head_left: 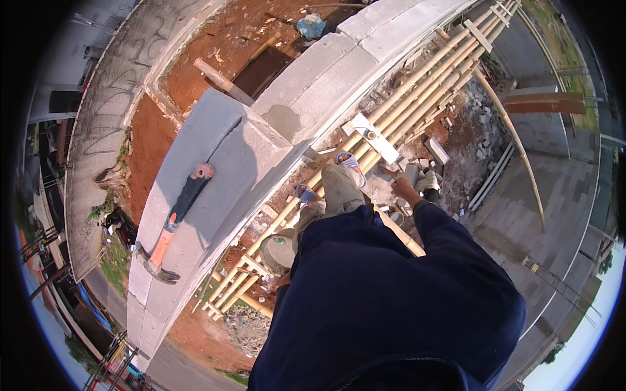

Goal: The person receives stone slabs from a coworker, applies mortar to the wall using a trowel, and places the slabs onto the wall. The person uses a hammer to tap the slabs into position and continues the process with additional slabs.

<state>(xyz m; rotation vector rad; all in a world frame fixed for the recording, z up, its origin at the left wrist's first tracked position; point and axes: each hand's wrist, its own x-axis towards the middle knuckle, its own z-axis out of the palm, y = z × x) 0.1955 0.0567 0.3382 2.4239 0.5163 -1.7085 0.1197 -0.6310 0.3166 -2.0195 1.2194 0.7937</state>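
Note:
My right hand [405, 190] reaches out over the right side of the bamboo scaffold with its fingers closed. A grey shape beside it may be a tool, but I cannot make out what it holds. Only a small part of my left hand [282, 281] shows, low beside my body, just below a round bucket [277, 251] with grey contents; its fingers are hidden. On top of the light block wall [313, 85] lies a claw hammer [171, 225] with an orange shaft and a black grip. A patch of wet mortar [282, 121] marks the wall top near a step in the blocks.
I stand in blue sandals on bamboo poles [417, 91] running along the wall. A pale board [375, 138] with a round thing on it lies across them. Below are rubble [482, 140] and a leaning bamboo pole [521, 150]. Red soil [151, 156] lies beyond the wall.

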